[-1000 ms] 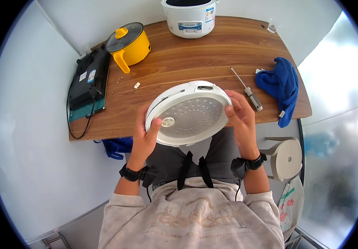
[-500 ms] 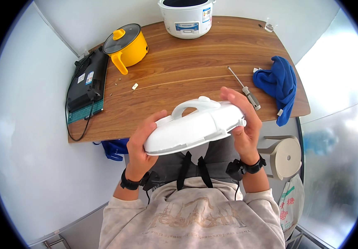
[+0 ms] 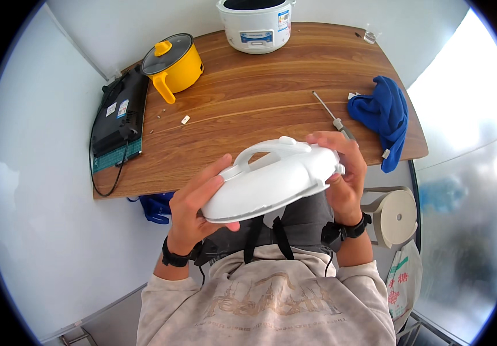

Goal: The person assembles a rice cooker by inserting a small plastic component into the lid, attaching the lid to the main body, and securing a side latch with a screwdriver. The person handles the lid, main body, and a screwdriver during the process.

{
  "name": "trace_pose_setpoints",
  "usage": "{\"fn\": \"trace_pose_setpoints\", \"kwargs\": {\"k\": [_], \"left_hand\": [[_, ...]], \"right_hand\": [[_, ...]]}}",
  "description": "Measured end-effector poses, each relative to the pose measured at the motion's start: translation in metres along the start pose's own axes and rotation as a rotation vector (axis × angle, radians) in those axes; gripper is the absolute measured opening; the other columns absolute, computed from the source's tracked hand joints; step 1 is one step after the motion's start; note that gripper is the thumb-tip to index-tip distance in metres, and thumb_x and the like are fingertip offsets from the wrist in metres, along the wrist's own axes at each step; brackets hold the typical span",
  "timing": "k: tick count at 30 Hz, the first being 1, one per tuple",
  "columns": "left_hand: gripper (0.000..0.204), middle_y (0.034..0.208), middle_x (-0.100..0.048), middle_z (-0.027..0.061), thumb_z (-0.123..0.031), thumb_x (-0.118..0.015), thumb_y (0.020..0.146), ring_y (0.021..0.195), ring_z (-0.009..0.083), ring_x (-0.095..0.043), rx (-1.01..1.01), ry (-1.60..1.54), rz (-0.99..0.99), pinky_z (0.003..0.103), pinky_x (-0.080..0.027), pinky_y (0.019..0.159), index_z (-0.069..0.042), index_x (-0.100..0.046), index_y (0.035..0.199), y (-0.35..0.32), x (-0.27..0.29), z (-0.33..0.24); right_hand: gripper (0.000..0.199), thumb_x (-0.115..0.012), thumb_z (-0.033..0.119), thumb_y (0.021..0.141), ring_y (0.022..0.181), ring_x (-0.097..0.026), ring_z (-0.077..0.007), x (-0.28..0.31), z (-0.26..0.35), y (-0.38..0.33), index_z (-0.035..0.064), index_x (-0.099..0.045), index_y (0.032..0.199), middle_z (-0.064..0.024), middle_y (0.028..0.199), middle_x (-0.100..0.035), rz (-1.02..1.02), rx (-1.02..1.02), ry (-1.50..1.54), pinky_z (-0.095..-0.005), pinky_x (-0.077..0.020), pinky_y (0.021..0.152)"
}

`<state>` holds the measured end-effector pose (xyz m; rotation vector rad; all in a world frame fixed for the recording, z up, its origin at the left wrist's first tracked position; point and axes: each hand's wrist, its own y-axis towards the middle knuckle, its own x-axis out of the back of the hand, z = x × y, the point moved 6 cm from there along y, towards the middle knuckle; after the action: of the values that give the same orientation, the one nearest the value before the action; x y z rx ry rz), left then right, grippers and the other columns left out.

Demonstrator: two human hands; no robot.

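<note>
Between my two hands, above my lap at the table's front edge, is a white rice cooker lid (image 3: 265, 183) with an arched handle on top. It is tilted, its left end lower than its right. My left hand (image 3: 193, 199) grips the left rim, thumb on the upper face and fingertips showing underneath. My right hand (image 3: 343, 170) is closed around the right end, beside a small projecting hinge piece. A screwdriver (image 3: 336, 122) with a grey handle lies just beyond my right hand, its handle end partly covered. The lid's underside is hidden.
A lidless white rice cooker (image 3: 257, 34) stands at the back of the wooden table (image 3: 248, 98). Left are a yellow pot (image 3: 176, 66) and a black appliance (image 3: 118, 115) on a green mat. Right are a blue cloth (image 3: 384, 115) and a clear cup (image 3: 370, 36). A beige stool (image 3: 395, 216) stands below.
The lid has tipped so more of its top faces me, and its left end has dropped slightly. My left fingers have shifted further under the rim; my right hand now covers part of the screwdriver handle.
</note>
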<state>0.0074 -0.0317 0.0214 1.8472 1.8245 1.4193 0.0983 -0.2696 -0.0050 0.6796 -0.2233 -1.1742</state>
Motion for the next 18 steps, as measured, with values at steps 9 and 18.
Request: {"fn": "trace_pose_setpoints", "kwargs": {"k": [9, 18], "left_hand": [[0.068, 0.136, -0.061, 0.0239, -0.048, -0.071, 0.089, 0.118, 0.0390, -0.065, 0.235, 0.034, 0.031, 0.039, -0.054, 0.096, -0.005, -0.054, 0.139, 0.010, -0.010, 0.000], [0.045, 0.117, -0.069, 0.0154, -0.024, -0.069, 0.094, 0.095, 0.0306, -0.070, 0.105, 0.182, 0.070, 0.034, -0.057, 0.078, -0.007, -0.061, 0.135, 0.020, -0.014, -0.007]], "right_hand": [[0.047, -0.068, 0.037, 0.097, 0.110, -0.060, -0.0208, 0.002, -0.019, -0.001, -0.0031, -0.061, 0.122, -0.0131, 0.118, -0.066, -0.078, -0.131, -0.025, -0.0345, -0.0458, 0.097], [0.042, -0.070, 0.029, 0.097, 0.109, -0.062, -0.0204, -0.009, -0.022, -0.003, -0.0030, -0.062, 0.122, -0.0129, 0.116, -0.067, -0.035, -0.192, 0.065, -0.0342, -0.0480, 0.096]]}}
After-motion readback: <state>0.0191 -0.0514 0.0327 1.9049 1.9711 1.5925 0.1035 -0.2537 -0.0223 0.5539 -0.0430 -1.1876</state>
